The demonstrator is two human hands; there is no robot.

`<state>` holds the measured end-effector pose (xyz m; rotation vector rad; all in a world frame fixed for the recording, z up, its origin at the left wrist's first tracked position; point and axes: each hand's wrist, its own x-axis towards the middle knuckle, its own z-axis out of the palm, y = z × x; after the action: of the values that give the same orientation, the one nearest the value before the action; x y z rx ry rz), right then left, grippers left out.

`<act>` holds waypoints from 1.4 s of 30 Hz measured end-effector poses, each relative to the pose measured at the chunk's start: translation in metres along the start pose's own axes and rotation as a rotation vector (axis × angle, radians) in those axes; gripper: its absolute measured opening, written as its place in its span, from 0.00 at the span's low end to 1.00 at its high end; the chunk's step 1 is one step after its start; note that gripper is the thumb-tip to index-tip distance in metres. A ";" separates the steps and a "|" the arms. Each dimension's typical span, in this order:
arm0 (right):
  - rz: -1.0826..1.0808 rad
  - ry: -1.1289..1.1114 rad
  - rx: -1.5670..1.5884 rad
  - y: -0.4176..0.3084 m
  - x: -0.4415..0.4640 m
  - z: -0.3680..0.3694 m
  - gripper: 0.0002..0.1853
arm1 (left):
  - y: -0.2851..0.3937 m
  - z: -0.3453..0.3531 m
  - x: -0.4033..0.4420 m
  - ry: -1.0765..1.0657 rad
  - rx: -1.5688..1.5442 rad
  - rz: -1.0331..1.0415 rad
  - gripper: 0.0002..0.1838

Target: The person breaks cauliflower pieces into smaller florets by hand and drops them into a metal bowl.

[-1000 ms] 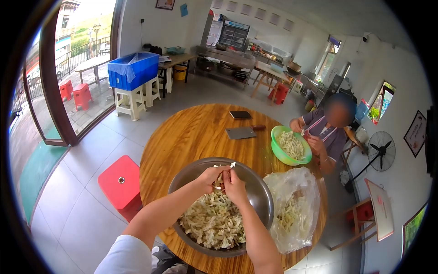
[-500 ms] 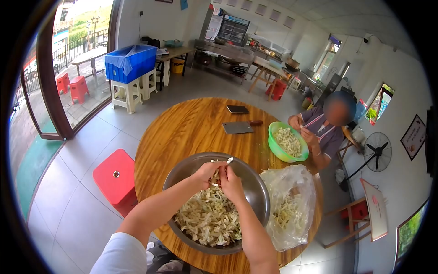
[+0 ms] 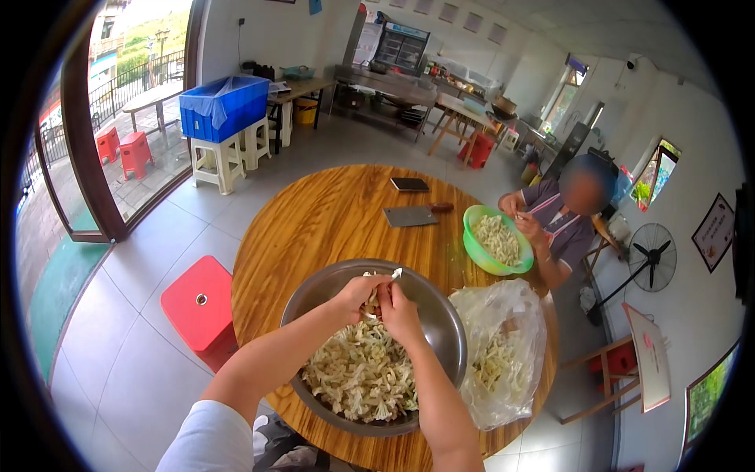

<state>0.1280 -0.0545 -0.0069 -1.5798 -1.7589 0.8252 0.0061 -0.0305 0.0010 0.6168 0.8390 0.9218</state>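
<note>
Metal bowl (image 3: 446, 334): many cauliflower pieces (image 3: 362, 374), apparently done. Left hand (image 3: 355, 296), right hand (image 3: 401, 316): closed around one white piece (image 3: 397, 274), seemingly unfinished. Remainder: unclear.

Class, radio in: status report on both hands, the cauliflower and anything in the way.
Left hand and right hand together over bowl, gripping cauliflower piece. Loose florets below. Bag close on right, not blocking.

Bowl (image 3: 451, 330) beside plastic bag (image 3: 511, 393), behind them cleaver (image 3: 410, 216).
</note>
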 end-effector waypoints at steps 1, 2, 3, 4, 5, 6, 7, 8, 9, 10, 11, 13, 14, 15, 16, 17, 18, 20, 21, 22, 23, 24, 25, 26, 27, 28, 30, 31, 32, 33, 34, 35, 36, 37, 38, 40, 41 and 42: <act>-0.005 0.002 0.001 0.001 0.000 0.000 0.16 | 0.001 0.001 -0.001 0.010 0.001 0.001 0.10; -0.010 0.004 0.003 0.002 0.000 0.000 0.16 | 0.002 0.003 -0.002 0.021 0.002 0.002 0.10; -0.015 0.006 0.004 0.002 0.001 0.001 0.16 | 0.002 0.004 -0.002 0.026 0.001 0.001 0.10; -0.015 0.008 0.001 0.002 0.000 0.001 0.16 | 0.003 0.004 -0.003 0.032 0.001 0.000 0.10; -0.015 0.010 -0.001 0.001 0.000 0.000 0.16 | 0.003 0.004 -0.003 0.037 0.000 -0.002 0.10; -0.015 0.012 -0.004 0.001 -0.001 0.000 0.16 | 0.002 0.004 -0.002 0.029 -0.004 -0.004 0.10; -0.014 0.012 0.001 0.000 -0.001 0.000 0.16 | 0.002 0.003 -0.001 0.021 -0.009 -0.005 0.10; -0.014 0.011 0.006 0.000 -0.001 0.000 0.15 | 0.001 0.002 0.000 0.013 -0.013 -0.005 0.10; -0.015 0.011 0.010 -0.001 -0.001 0.000 0.15 | 0.003 0.003 -0.001 0.026 0.000 -0.015 0.10; -0.010 0.009 0.008 -0.002 -0.002 -0.001 0.15 | 0.005 0.005 -0.005 0.039 0.012 -0.025 0.10; -0.006 0.007 0.006 -0.004 -0.002 -0.001 0.15 | 0.007 0.007 -0.007 0.052 0.025 -0.035 0.10; -0.003 0.006 0.005 -0.003 -0.002 -0.001 0.15 | 0.007 0.008 -0.009 0.049 0.017 -0.021 0.10; -0.006 0.006 0.006 -0.001 -0.001 -0.001 0.15 | 0.008 0.008 -0.010 0.047 0.013 -0.014 0.10; -0.009 0.007 0.007 0.001 0.000 0.000 0.15 | 0.009 0.010 -0.012 0.055 0.009 -0.011 0.10; -0.014 0.010 0.004 0.002 0.001 0.001 0.15 | 0.010 0.012 -0.015 0.062 0.005 -0.008 0.10; -0.018 0.012 0.000 0.003 0.002 0.001 0.15 | 0.011 0.013 -0.018 0.070 0.000 -0.006 0.10; -0.021 0.014 -0.003 0.004 0.002 0.002 0.15 | 0.012 0.013 -0.022 0.037 0.020 0.032 0.10; -0.020 0.004 0.019 0.002 0.002 0.001 0.16 | 0.014 0.010 -0.027 -0.021 0.066 0.087 0.10; -0.018 0.000 0.030 0.001 0.000 0.000 0.16 | 0.014 0.009 -0.028 -0.045 0.091 0.105 0.10; 0.002 -0.012 0.030 0.001 -0.001 0.001 0.17 | 0.015 0.006 -0.028 -0.058 0.121 0.107 0.10; 0.020 -0.024 0.029 0.001 -0.002 0.001 0.17 | 0.012 0.006 -0.026 -0.035 0.105 0.081 0.10; 0.032 -0.031 0.028 -0.001 -0.001 -0.001 0.17 | 0.009 0.006 -0.023 -0.011 0.089 0.056 0.10; 0.017 -0.047 -0.006 0.003 -0.001 -0.001 0.18 | 0.000 0.004 -0.014 0.045 0.044 0.015 0.10; -0.010 -0.031 -0.024 0.012 0.001 0.003 0.19 | 0.000 0.003 -0.004 0.088 0.032 -0.010 0.09; -0.034 0.008 -0.027 0.013 0.007 0.005 0.20 | -0.001 0.004 -0.001 0.089 0.002 -0.005 0.09; -0.043 0.012 -0.039 0.005 0.009 0.001 0.21 | 0.003 0.008 -0.005 0.127 0.061 -0.002 0.09; -0.018 0.000 -0.050 -0.007 -0.004 -0.006 0.22 | 0.003 0.005 0.001 0.109 0.039 -0.040 0.08; -0.003 0.006 -0.026 -0.010 -0.010 -0.008 0.23 | 0.005 0.006 -0.002 0.106 0.041 -0.085 0.08; 0.008 -0.005 -0.012 -0.013 -0.013 -0.012 0.23 | 0.006 0.006 -0.004 0.092 0.066 -0.082 0.08; 0.010 -0.029 -0.008 -0.017 -0.014 -0.016 0.24 | 0.005 0.007 -0.005 0.084 0.076 -0.071 0.08; 0.042 -0.060 0.015 -0.018 -0.015 -0.019 0.24 | 0.005 0.007 -0.005 0.077 0.074 -0.054 0.08; 0.015 -0.036 0.042 -0.017 -0.012 -0.016 0.25 | 0.006 0.007 -0.007 0.119 0.062 -0.033 0.08; -0.005 -0.014 0.063 -0.013 -0.009 -0.012 0.25 | 0.007 0.011 -0.010 0.159 0.044 -0.018 0.08; -0.019 0.009 0.072 -0.006 -0.008 -0.010 0.26 | 0.006 0.016 -0.013 0.191 0.016 -0.007 0.08; -0.033 0.080 0.022 -0.002 -0.005 -0.007 0.29 | 0.010 0.019 -0.018 0.168 -0.014 -0.029 0.08; -0.067 0.213 0.048 0.000 -0.004 -0.011 0.29 | 0.010 0.000 -0.003 0.110 -0.054 -0.018 0.08; -0.089 0.276 0.062 0.000 -0.002 -0.013 0.29 | 0.011 -0.004 0.001 0.085 -0.076 -0.009 0.08; -0.088 0.303 0.112 0.002 0.002 -0.016 0.26 | 0.009 -0.005 0.003 0.066 -0.142 0.012 0.08</act>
<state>0.1418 -0.0512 0.0017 -1.4572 -1.5264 0.5957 -0.0013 -0.0228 0.0043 0.4703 0.8215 1.0080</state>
